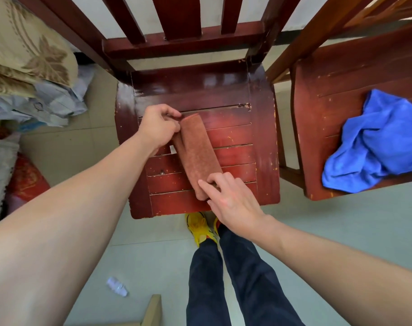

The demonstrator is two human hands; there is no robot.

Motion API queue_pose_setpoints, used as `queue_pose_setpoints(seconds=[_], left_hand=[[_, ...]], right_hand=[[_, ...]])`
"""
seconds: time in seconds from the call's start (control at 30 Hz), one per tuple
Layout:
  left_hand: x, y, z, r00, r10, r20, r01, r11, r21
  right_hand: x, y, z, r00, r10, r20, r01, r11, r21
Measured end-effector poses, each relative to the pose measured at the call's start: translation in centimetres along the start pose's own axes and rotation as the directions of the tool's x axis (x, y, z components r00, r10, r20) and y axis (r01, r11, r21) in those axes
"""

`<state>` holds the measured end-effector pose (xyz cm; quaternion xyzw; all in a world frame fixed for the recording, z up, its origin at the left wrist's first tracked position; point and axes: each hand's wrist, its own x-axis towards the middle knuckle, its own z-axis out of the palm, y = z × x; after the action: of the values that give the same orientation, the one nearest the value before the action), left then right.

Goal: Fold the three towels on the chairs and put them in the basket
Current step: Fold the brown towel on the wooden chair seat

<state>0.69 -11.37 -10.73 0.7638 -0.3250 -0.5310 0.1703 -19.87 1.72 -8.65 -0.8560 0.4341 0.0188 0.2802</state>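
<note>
A rust-brown towel (198,152) lies folded into a long narrow strip on the seat of the red wooden chair (261,147) in front of me. My left hand (159,128) pinches the strip's far end with curled fingers. My right hand (230,198) holds the near end, fingertips on top of the cloth. A blue towel (379,142) sits crumpled on the seat of a second wooden chair (336,74) to the right. No third towel and no basket are in sight.
Folded bedding and pillows (28,57) are stacked at the left. A red bundle (27,182) lies on the floor below them. A small plastic bottle (117,287) lies on the tiled floor. A wooden corner (153,309) juts in at the bottom. My feet stand below the chair.
</note>
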Motion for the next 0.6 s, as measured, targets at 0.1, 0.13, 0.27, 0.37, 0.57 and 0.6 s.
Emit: queue_pose_setpoints(seconds=[0.1,0.13,0.27,0.37,0.57,0.6], left_hand=[[-0.2,-0.8,0.3,0.991,0.107,-0.077,-0.093,0.982,0.166],[-0.4,-0.8,0.4,0.983,0.158,-0.096,-0.129,0.958,0.256],[-2.0,-0.4,0.0,0.885,0.465,-0.026,-0.334,0.672,0.66],[-3.6,0.6,0.2,0.764,0.612,0.204,-0.541,0.434,0.721],[-2.1,-0.2,0.4,0.81,0.477,0.341,-0.57,0.502,0.651],[-1.5,-0.6,0.3,0.811,0.473,0.344,-0.57,0.505,0.648]], right_hand=[[1.4,-0.2,1.0,0.998,0.0,0.065,0.002,1.0,-0.028],[1.9,-0.3,1.2,0.997,0.008,0.082,-0.006,1.0,-0.027],[2.2,-0.9,0.8,0.99,0.059,0.129,-0.061,0.998,0.009],[1.4,-1.3,0.4,0.982,0.092,0.164,-0.096,0.995,0.015],[1.2,-2.6,1.4,0.959,0.173,0.224,-0.176,0.984,-0.007],[1.0,-2.6,1.7,0.956,0.177,0.235,-0.178,0.984,-0.016]])
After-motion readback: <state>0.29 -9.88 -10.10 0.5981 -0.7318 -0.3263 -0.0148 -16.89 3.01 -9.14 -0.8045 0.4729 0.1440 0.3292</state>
